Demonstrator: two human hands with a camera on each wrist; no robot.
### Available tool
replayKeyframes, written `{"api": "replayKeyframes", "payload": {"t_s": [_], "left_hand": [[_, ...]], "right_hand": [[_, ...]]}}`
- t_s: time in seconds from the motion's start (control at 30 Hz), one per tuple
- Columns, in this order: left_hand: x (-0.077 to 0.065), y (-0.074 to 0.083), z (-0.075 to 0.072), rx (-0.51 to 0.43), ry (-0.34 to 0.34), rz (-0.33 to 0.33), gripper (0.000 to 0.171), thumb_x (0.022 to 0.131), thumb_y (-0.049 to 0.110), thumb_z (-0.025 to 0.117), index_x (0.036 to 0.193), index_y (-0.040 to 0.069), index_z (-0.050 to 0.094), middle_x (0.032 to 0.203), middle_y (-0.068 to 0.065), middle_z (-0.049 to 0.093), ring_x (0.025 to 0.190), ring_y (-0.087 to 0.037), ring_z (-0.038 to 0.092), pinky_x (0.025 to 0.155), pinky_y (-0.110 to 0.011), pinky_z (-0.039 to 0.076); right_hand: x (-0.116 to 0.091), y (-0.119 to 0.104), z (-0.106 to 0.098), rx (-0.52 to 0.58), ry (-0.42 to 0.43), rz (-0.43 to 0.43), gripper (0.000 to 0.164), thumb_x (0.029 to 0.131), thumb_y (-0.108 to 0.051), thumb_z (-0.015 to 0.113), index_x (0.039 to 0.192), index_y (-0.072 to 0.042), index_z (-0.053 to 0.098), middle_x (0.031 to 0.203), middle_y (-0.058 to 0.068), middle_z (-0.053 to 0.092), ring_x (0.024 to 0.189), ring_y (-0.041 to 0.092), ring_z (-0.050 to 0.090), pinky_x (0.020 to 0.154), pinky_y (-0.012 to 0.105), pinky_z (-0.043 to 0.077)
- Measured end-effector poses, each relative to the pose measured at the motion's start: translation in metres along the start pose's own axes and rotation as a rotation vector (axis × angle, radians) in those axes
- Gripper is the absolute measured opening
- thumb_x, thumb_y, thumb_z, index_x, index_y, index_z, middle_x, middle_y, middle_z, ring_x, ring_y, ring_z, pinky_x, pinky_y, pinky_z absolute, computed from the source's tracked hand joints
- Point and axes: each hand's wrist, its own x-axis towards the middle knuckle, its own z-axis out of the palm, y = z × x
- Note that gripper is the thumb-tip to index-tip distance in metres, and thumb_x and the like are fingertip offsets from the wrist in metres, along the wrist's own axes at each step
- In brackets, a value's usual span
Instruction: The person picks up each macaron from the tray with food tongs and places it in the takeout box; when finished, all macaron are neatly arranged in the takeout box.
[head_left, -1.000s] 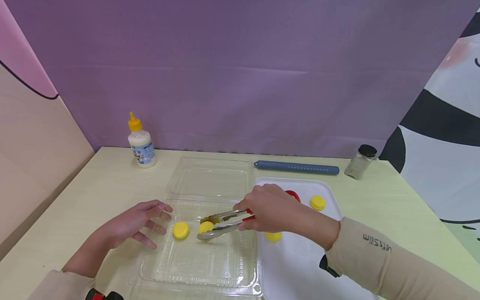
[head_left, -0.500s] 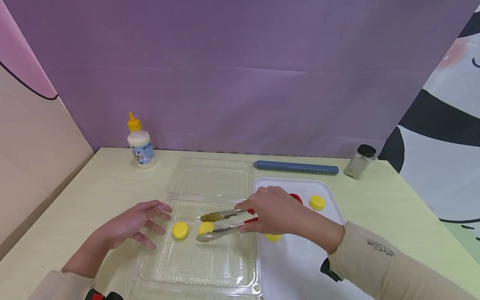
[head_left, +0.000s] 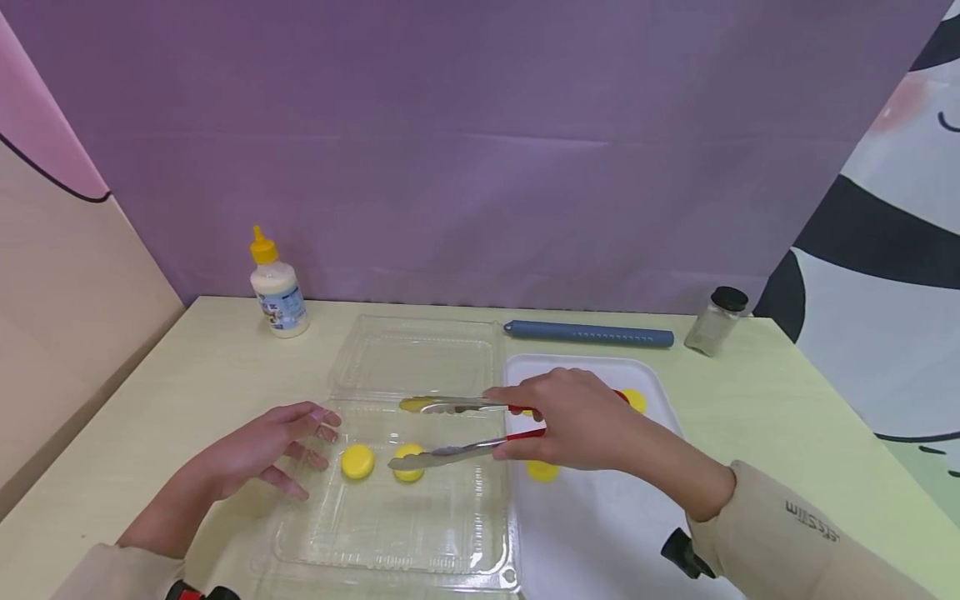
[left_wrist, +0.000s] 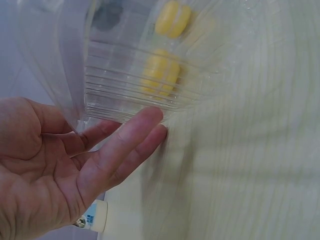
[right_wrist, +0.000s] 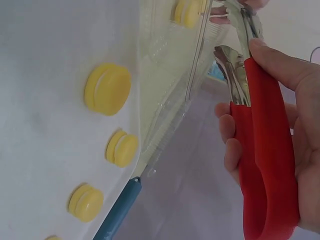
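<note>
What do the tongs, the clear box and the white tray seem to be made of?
The tongs: shiny metal, judging by their silvery glints, with fairly matte red grips, perhaps rubber or silicone.
The clear box: probably thin, glossy plastic, being see-through with ribbed walls and bright highlights.
The white tray: likely smooth plastic with a soft sheen, though coated metal is possible.

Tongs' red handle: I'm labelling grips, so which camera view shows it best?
The right wrist view: the red handle is large and mostly uncovered. The head view shows only red bits around the right hand; the left wrist, none.
</note>
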Motion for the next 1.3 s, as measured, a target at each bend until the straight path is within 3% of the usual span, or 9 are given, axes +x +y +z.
{"api": "replayKeyframes", "payload": {"t_s": [0.23, 0.53, 0.83, 1.3], "left_hand": [[0.000, -0.001, 0.000, 0.001, -0.005, 0.003, 0.044, 0.110, 0.027, 0.040, 0.142, -0.004, 0.045, 0.139, -0.025, 0.052, 0.107, -0.029, 0.064, 0.073, -0.048, 0.062], [-0.001, -0.001, 0.001, 0.004, -0.007, 0.011, 0.044, 0.110, 0.026, 0.039, 0.141, -0.005, 0.045, 0.140, -0.026, 0.051, 0.109, -0.030, 0.063, 0.072, -0.048, 0.062], [-0.001, -0.002, 0.000, 0.007, -0.011, 0.014, 0.044, 0.111, 0.026, 0.039, 0.142, -0.005, 0.044, 0.141, -0.027, 0.050, 0.110, -0.031, 0.063, 0.072, -0.049, 0.062], [0.000, -0.003, 0.000, 0.016, -0.013, 0.016, 0.044, 0.111, 0.025, 0.038, 0.142, -0.005, 0.044, 0.142, -0.027, 0.049, 0.112, -0.033, 0.063, 0.072, -0.049, 0.061]], "right_hand": [[-0.018, 0.012, -0.008, 0.053, 0.080, 0.014, 0.064, 0.087, -0.056, 0.075, 0.138, -0.019, 0.066, 0.102, -0.009, 0.073, 0.083, 0.008, 0.064, 0.069, 0.031, 0.051], [-0.040, 0.030, -0.016, 0.081, 0.126, 0.021, 0.066, 0.086, -0.053, 0.078, 0.137, -0.014, 0.065, 0.093, -0.012, 0.069, 0.078, 0.005, 0.056, 0.064, 0.024, 0.050], [-0.069, 0.055, -0.018, 0.090, 0.174, 0.034, 0.065, 0.085, -0.046, 0.081, 0.137, -0.011, 0.065, 0.097, -0.012, 0.068, 0.078, 0.003, 0.053, 0.063, 0.023, 0.051], [-0.109, 0.089, -0.002, 0.137, 0.124, 0.112, 0.066, 0.083, -0.044, 0.084, 0.135, -0.009, 0.066, 0.096, -0.015, 0.064, 0.076, 0.000, 0.051, 0.060, 0.021, 0.048]]}}
